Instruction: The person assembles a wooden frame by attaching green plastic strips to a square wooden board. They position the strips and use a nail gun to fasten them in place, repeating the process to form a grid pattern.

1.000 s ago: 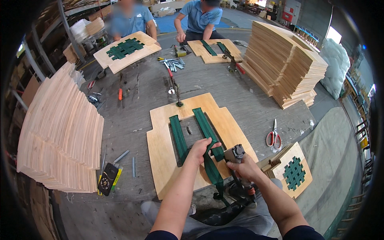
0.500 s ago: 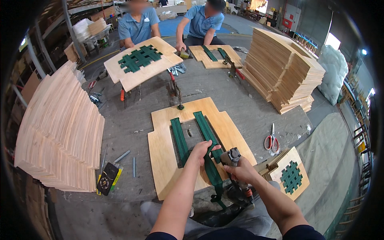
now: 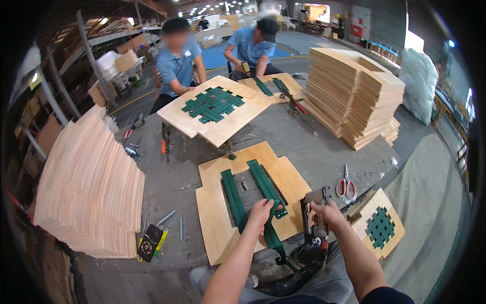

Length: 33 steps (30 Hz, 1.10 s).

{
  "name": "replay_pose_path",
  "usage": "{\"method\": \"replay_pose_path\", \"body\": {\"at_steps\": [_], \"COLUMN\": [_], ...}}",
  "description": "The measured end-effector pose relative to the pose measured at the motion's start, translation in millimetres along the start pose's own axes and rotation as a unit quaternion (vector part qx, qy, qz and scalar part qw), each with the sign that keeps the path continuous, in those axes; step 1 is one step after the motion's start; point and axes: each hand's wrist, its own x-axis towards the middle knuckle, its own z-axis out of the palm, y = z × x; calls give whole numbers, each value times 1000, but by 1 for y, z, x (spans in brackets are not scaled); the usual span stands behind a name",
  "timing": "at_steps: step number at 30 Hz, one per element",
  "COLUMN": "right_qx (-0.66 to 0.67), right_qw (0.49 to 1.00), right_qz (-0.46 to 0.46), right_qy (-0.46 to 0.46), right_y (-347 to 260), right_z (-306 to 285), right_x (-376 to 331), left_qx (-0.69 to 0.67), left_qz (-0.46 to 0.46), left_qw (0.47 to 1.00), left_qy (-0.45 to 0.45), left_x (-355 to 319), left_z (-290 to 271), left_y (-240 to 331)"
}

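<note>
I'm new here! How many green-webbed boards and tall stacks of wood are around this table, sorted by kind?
Boards with crisscrossed green webbing: 2 (raised board, lower-right board)
Boards with side-by-side green straps: 2 (near board, far board)
Tall wood stacks: 2 (left stack, right stack)
Total: 6

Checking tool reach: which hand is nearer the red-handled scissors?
Right. The right hand, gripping a handheld tool, is just left of and below the scissors in view; the left hand, holding a green strap, is farther left.
</note>
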Motion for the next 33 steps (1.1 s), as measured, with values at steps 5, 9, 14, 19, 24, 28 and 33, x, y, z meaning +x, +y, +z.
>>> {"method": "replay_pose_path", "body": {"at_steps": [5, 9, 14, 19, 24, 28, 33], "right_qx": [94, -227, -456, -413, -485, -508, -428], "right_qw": [995, 968, 868, 861, 803, 806, 877], "right_qz": [17, -4, -72, -192, -157, -119, -35], "right_qy": [-7, 107, 181, 228, 307, 280, 215], "right_y": [-23, -35, -34, -22, -10, -14, -37], "right_z": [-22, -36, -37, -85, -129, -147, -171], "right_x": [52, 87, 98, 87, 91, 101, 78], "left_qx": [76, 162, 198, 244, 183, 159, 115], "left_qz": [39, 77, 114, 158, 139, 125, 108], "left_qw": [994, 978, 968, 949, 968, 976, 986], "left_qy": [74, 103, 104, 121, 104, 86, 51], "left_x": [-24, -28, -26, -44, -36, -33, -31], "left_z": [4, 26, 21, 25, 19, 22, 15], "left_y": [-23, -15, -22, -20, -25, -23, -19]}}
